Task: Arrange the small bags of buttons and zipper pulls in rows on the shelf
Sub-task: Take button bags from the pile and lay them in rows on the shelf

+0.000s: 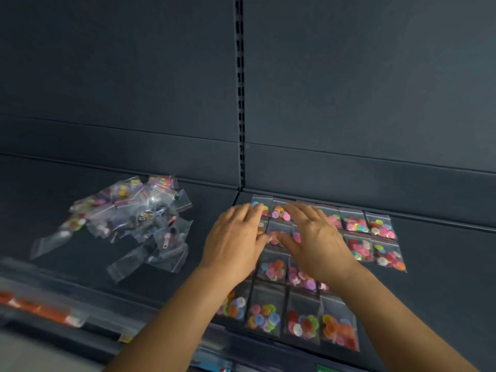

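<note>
Beneath both hands, on the dark shelf [442,264], small clear bags of coloured buttons lie flat in rows [303,264], edge to edge. The left hand [236,242] rests palm down over the left end of the second row, its fingers [252,210] straight and close together, reaching to the back row. The right hand [316,242] lies palm down just beside it, its fingers [298,213] slightly spread over the bags; whether either hand pinches a bag cannot be told, since the palms hide the contact. The thumbs nearly meet above one bag of pink buttons [276,234]. To the right of the right hand's fingers, the back two rows continue with four more bags [373,237]. Nearer the person than the wrists, a front row of bags [300,320] lies at the shelf edge. Well to the left of the left hand's fingers, a loose heap of unsorted bags [128,218] holds buttons and zipper pulls, some bags overlapping and tilted.
</note>
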Demonstrator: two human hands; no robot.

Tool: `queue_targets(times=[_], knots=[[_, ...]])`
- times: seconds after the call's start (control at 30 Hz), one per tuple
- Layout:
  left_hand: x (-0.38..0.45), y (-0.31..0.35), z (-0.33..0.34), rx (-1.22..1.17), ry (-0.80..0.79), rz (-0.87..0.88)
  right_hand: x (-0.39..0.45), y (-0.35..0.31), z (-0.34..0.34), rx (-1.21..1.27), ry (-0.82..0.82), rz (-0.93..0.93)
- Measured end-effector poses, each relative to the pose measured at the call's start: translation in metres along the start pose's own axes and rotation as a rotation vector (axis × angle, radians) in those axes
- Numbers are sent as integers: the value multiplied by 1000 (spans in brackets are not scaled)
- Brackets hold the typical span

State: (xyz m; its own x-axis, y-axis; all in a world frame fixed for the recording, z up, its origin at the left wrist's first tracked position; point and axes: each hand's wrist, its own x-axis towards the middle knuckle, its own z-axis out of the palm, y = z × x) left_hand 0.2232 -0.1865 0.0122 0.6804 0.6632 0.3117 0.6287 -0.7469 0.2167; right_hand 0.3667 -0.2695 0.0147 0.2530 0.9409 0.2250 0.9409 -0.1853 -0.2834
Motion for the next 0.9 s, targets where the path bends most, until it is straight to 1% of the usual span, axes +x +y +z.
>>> queue_targets(times=[0.2,0.43,0.7,0.9], knots=[[-9,-94,-29,6,10,-82,48,-82,31,36,-29,-38],[-8,-196,-50,11,5,-104,99,-157,69,99,-53,-20],[9,-292,-54,-20,-45,-181,157,-209,99,132,-79,8],[37,-333,-47,-30,-97,-203,203,-221,121,163,-146,77]])
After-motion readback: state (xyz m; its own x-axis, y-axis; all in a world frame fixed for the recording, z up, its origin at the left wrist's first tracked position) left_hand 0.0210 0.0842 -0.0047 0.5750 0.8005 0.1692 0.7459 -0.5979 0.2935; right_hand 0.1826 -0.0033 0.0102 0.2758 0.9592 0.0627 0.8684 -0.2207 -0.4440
